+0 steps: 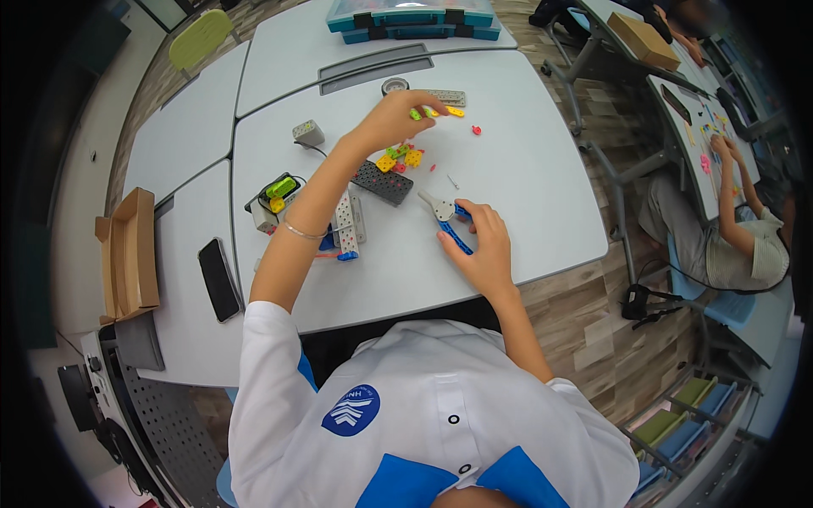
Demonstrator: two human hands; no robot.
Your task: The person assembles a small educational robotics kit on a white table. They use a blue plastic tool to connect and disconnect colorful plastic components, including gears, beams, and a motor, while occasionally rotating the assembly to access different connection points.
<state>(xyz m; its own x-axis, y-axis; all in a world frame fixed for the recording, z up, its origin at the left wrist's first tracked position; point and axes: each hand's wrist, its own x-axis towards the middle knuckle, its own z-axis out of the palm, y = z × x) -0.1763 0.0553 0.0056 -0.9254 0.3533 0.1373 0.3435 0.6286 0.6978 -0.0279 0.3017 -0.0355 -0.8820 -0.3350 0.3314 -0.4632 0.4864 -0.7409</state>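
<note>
My left hand reaches across to the far side of the white table, thumb and fingers apart. In the gap between them show small green and yellow toy building pieces, apparently lying on the table. My right hand is closed around the blue handles of a pair of pliers with a grey head, its tip pointing far left. Beyond that tip is a small metal-coloured pin. A heap of yellow, green and red pieces rests by a dark perforated plate. Under my left forearm stands a partly hidden grey perforated assembly.
A wheel and a red piece lie farther out. At left are a grey block with a cable, a phone and an open cardboard box. Teal cases stand at the back. Another person works at right.
</note>
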